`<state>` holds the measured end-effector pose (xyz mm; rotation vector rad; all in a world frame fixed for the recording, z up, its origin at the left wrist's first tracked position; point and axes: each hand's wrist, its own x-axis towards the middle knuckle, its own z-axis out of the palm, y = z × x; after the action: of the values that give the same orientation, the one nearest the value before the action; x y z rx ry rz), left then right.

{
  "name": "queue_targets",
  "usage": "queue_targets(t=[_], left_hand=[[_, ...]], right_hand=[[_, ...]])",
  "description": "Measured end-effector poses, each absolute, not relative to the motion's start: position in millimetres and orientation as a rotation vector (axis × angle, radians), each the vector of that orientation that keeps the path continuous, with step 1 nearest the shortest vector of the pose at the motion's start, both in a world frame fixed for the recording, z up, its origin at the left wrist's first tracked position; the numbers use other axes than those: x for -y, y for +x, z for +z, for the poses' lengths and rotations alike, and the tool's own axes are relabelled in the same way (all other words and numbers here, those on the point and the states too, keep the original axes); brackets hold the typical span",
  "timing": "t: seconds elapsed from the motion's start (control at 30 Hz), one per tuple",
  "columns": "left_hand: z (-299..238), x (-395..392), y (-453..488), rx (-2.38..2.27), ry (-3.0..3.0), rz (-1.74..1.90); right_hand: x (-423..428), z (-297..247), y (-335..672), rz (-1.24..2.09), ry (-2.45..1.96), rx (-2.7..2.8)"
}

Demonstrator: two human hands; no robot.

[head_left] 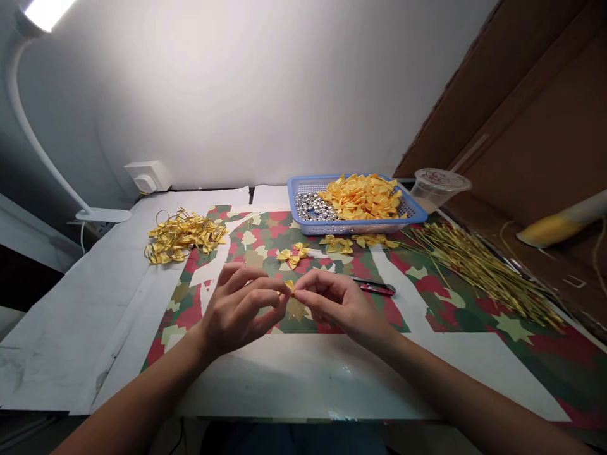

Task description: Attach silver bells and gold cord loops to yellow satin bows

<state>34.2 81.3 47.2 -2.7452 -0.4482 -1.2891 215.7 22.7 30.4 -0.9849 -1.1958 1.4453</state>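
My left hand (239, 309) and my right hand (336, 303) meet above the camouflage-patterned paper (258, 237), their fingertips pinching a small yellow satin ribbon piece (289, 287) from both sides. Most of the ribbon is hidden by my fingers. Just beyond my hands lie two yellow ribbon bows (290, 256). A red-handled folding tool (374, 287) lies near my right fingers, and its exact kind is unclear. A blue plastic basket (351, 229) at the back holds loose yellow ribbon pieces (360, 197) and silver beads (313, 206).
A tangled pile of gold loops with yellow bows (183, 237) lies back left. A spread of thin gold sticks (478, 272) fans out to the right. Beyond them stand a clear plastic cup (439, 186) and a cardboard panel (516, 114). A white desk lamp (47, 126) rises at far left.
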Motion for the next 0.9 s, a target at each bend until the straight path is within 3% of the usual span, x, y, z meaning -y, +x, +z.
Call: queue_targets(t=[0.9], left_hand=[[49.6,-82.4,38.7,0.56,-2.791,-1.322]], right_hand=[[-21.8,31.0,216.9,1.375,-0.958,1.227]])
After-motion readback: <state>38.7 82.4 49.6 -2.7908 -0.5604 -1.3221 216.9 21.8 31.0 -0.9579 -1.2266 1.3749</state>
